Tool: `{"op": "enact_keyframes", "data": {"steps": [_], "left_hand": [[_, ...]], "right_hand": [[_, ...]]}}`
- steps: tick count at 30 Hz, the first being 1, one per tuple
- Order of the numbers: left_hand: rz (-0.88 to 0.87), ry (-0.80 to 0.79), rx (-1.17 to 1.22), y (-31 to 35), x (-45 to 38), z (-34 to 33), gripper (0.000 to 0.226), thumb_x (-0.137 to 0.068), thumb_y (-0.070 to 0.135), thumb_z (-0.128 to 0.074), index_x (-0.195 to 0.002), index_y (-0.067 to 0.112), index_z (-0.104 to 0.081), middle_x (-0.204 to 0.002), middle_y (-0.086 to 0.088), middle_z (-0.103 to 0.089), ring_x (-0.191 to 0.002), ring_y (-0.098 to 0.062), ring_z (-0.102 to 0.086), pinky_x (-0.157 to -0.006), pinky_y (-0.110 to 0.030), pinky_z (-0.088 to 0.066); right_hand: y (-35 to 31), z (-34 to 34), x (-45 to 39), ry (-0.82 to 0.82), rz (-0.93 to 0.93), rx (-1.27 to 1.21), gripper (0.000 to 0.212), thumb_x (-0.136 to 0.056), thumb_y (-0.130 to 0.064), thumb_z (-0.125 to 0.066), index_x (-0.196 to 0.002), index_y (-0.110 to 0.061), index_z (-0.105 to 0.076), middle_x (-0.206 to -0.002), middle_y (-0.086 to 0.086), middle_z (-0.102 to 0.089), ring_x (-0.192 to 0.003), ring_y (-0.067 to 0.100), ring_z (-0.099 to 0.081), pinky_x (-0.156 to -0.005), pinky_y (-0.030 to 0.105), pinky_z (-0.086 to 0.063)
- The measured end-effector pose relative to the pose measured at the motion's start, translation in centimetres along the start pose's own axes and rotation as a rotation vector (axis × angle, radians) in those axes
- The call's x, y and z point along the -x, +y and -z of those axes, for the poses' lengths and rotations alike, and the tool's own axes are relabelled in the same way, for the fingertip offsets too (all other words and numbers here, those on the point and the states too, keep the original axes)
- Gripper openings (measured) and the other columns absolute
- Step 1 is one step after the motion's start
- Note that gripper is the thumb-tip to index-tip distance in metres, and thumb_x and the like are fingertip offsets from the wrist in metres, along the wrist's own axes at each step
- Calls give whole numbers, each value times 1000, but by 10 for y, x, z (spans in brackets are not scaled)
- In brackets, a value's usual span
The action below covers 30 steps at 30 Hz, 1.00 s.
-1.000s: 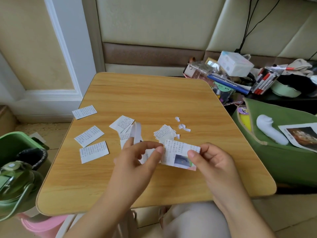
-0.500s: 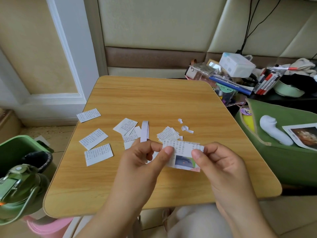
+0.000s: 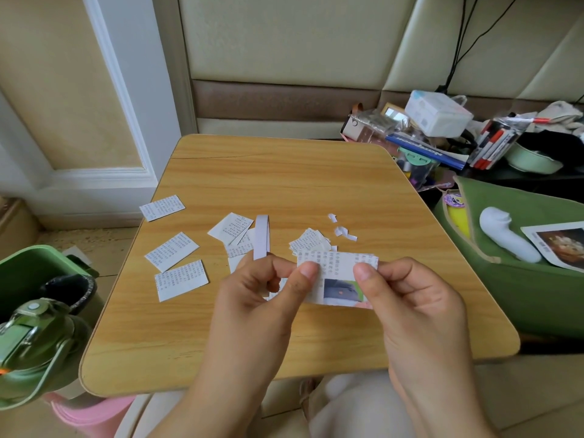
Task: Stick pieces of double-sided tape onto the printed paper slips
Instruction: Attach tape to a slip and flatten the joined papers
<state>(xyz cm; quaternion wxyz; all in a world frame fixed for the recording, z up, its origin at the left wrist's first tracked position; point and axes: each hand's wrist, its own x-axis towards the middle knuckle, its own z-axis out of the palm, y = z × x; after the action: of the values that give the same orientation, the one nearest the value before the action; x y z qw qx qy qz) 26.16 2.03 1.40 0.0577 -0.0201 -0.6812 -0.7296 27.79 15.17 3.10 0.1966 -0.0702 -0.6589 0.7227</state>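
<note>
Both hands pinch one printed paper slip [image 3: 339, 281] with text and a small picture, held just above the wooden table [image 3: 284, 184]. My left hand [image 3: 262, 298] grips its left edge with the thumb and also holds a white strip of double-sided tape [image 3: 262, 237] that sticks up behind the fingers. My right hand [image 3: 407, 298] grips the slip's right edge. Three printed slips [image 3: 172, 251] lie flat at the table's left. Several more slips lie in a loose pile [image 3: 234, 230] behind my left hand and in a small stack [image 3: 309, 240] behind the held slip.
Tiny white paper scraps [image 3: 343, 230] lie right of the stack. A green bin [image 3: 38, 270] and a green bottle [image 3: 34, 336] stand left of the table. A green bag [image 3: 518, 279] and cluttered stationery [image 3: 442, 143] sit to the right.
The hands and held slip stay in almost the same pose. The tape strip in my left hand has tilted more upright. The camera has shifted slightly.
</note>
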Motion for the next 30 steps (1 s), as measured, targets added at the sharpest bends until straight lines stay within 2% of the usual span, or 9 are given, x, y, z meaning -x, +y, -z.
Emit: {"op": "enact_keyframes", "data": {"steps": [8, 11, 13, 15, 17, 20, 25, 30], "left_hand": [[5, 18, 13, 2, 1, -1, 41, -63, 57, -65, -62, 16, -63, -76, -25, -51, -70, -16, -43, -68, -31, -32], [7, 27, 21, 3, 1, -1, 39, -65, 53, -68, -60, 14, -62, -71, -18, -47, -67, -15, -40, -65, -25, -31], [4, 30, 17, 4, 2, -1, 39, -65, 53, -68, -59, 15, -61, -68, -12, -45, -65, -13, -38, -61, -20, -30], [5, 28, 21, 4, 2, -1, 41, -63, 56, -66, -59, 15, -61, -70, -15, -46, -65, -13, -39, -62, -23, -30], [11, 28, 27, 4, 2, -1, 41, -64, 56, -65, -60, 15, -62, -70, -16, -46, -65, -14, -39, -63, -26, -30], [2, 36, 24, 4, 2, -1, 41, -65, 56, -65, -59, 15, -61, -67, -6, -45, -64, -12, -38, -62, -25, -29], [8, 45, 27, 4, 3, -1, 39, -67, 54, -67, -59, 16, -60, -68, -6, -46, -66, -13, -39, -64, -26, -29], [13, 49, 38, 8, 3, -2, 34, -72, 42, -72, -55, 17, -58, -63, -3, -42, -59, -9, -36, -55, -16, -30]], "right_hand": [[-1, -3, 1, 43, 13, 30, 10, -66, -21, -71, -58, -24, -67, -56, -4, -66, -54, 2, -57, -56, 17, -48], [-3, -5, 2, 51, 4, 46, 18, -67, -23, -82, -58, -24, -67, -56, -3, -65, -53, 3, -56, -55, 17, -49], [-4, -5, 2, 53, -6, 37, 13, -64, -27, -76, -57, -23, -66, -54, -3, -64, -52, 4, -55, -53, 17, -48], [-5, -5, 3, 54, -10, 35, 9, -62, -28, -70, -56, -22, -66, -55, -2, -64, -52, 4, -54, -53, 17, -48], [-5, -5, 3, 58, -11, 35, 8, -62, -28, -70, -57, -22, -66, -55, -2, -65, -53, 4, -55, -53, 18, -48], [-5, -6, 3, 60, -9, 45, 9, -61, -30, -70, -58, -23, -67, -54, -3, -63, -52, 4, -54, -53, 17, -48], [-5, -6, 4, 56, -1, 56, 11, -62, -32, -69, -58, -22, -66, -54, -3, -63, -53, 5, -54, -55, 19, -48], [-3, -5, 2, 46, -3, 30, 18, -66, -26, -84, -60, -22, -67, -56, -2, -64, -55, 5, -56, -57, 17, -47]]}}
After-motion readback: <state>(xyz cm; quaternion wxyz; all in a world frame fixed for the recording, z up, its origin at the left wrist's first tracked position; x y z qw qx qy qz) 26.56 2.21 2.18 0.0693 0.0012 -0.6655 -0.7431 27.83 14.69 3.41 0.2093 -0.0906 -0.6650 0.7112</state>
